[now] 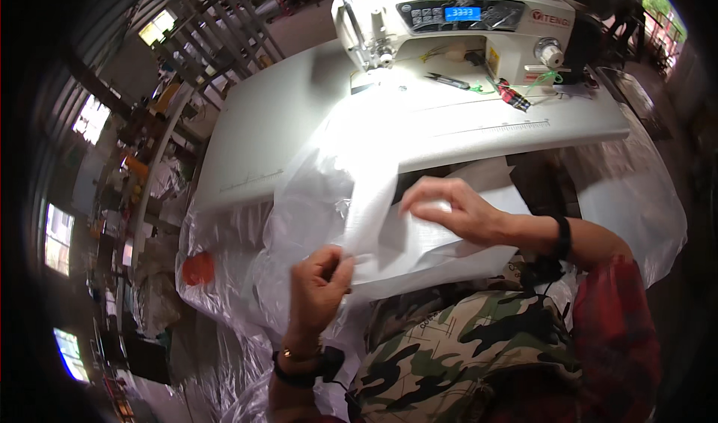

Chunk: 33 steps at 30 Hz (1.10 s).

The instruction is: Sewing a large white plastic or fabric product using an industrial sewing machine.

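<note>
A thin white plastic-like sheet (369,210) runs down from the lit needle area of the sewing machine (464,19) and over the table's near edge. My left hand (320,287) pinches its lower left edge between thumb and fingertips. To the right, my right hand (458,212) hovers over a wider white part of the sheet (479,262), just beside the hanging strip. Its fingers are bent and slightly blurred; a gap shows between thumb and index finger, and nothing is seen in it. Glare hides where the sheet meets the needle.
Small thread snips (449,81) and a plaid cloth scrap (513,95) with green thread lie under the machine arm on the white table (262,116). Clear plastic sheeting (224,273) drapes off the table's near left side. A cluttered shelf (153,176) stands farther left.
</note>
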Tool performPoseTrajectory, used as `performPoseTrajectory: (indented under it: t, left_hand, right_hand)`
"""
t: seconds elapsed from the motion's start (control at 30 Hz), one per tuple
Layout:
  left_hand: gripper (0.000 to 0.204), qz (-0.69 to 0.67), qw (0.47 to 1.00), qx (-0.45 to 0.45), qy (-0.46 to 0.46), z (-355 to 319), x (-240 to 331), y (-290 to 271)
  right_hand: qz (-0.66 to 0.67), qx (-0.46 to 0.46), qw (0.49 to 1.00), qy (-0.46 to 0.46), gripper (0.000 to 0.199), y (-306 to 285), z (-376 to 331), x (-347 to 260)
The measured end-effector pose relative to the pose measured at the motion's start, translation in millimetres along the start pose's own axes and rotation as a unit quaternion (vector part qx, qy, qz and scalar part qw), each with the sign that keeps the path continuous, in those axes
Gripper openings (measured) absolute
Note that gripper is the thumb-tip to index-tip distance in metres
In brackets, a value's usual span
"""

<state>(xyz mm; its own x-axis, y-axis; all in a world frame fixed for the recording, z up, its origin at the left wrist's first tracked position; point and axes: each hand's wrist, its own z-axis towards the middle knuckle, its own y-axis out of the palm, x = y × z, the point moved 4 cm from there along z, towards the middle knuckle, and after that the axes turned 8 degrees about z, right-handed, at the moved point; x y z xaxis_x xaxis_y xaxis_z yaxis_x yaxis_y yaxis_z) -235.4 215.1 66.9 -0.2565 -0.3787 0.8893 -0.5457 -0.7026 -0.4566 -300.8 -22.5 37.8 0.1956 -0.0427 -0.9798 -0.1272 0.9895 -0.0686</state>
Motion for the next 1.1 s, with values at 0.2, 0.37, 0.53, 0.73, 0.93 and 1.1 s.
performPoseTrajectory:
  t: [0.2,0.37,0.53,0.73,0.93,1.1]
  left_hand:
    - [0.006,0.285,0.945,0.034,0.156,22,82,-49]
    - [0.003,0.451,0.846,-0.013,0.285,30,135,-48]
    - [0.01,0.515,0.798,-0.099,0.297,17,98,-26]
    - [0.009,0.445,0.845,-0.05,0.292,-3,8,19]
    - [0.01,0.423,0.883,0.018,0.2,-14,-26,34]
    - [0.015,0.338,0.923,0.06,0.171,-22,-22,36]
  right_hand:
    - [-0.087,-0.089,0.988,0.088,0.077,76,87,93]
    - [-0.085,-0.286,0.955,-0.009,0.07,195,160,100]
    - [-0.152,-0.301,0.94,-0.043,0.06,196,165,111]
    - [-0.279,-0.273,0.916,-0.095,0.05,98,127,94]
    - [-0.473,-0.13,0.87,-0.057,0.016,-34,115,33]
    - [-0.532,-0.086,0.826,-0.167,0.021,-70,143,29]
